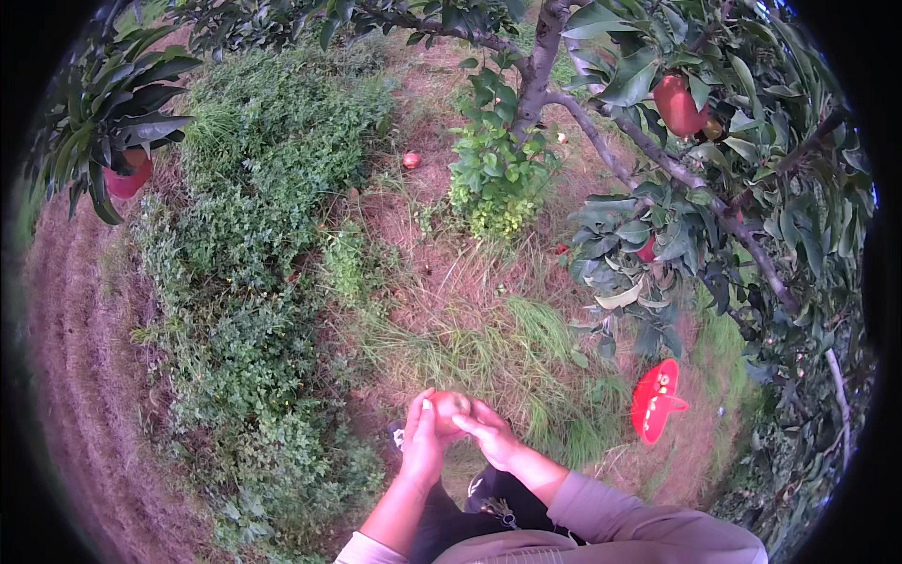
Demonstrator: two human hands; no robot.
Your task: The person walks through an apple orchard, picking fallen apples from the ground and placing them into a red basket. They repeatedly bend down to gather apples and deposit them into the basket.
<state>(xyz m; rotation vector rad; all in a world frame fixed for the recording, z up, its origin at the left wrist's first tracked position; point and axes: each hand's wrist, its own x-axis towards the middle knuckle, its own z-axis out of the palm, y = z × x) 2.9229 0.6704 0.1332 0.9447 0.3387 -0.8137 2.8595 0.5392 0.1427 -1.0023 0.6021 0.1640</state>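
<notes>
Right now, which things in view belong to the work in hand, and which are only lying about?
Belong to the work:
- held apple, between left hand and right hand
- red container, probably, though untouched

Only lying about:
- loose apple, on the ground

Open air lies beyond the fingers (419, 408); branches (678, 172) block the upper right.

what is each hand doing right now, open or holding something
Left hand: holding a round, reddish apple from its left.
Right hand: holding the same apple from its right.
</notes>
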